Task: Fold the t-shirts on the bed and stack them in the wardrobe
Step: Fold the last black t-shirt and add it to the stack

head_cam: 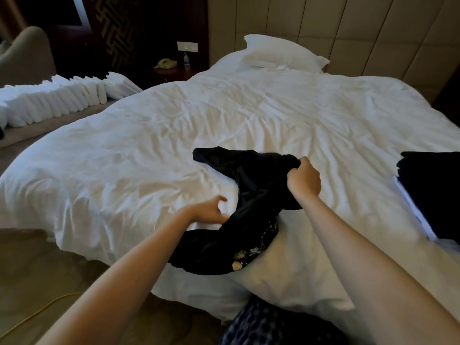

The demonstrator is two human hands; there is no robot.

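While your left hand hovers half-open and blurred, fingers loosely spread, just beside the cloth, count one black t-shirt, crumpled on the bed between your two hands. Your right hand grips its bunched upper end in a fist. Well apart to that hand's right: one folded stack, number of pieces indistinct.

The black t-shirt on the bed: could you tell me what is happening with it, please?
A person is working on the black t-shirt, which lies crumpled and unfolded on the white duvet. The right hand grips one bunched end and holds it up. The left hand, blurred and open, reaches at the shirt's lower part. A pile of folded dark garments sits at the duvet's right edge.
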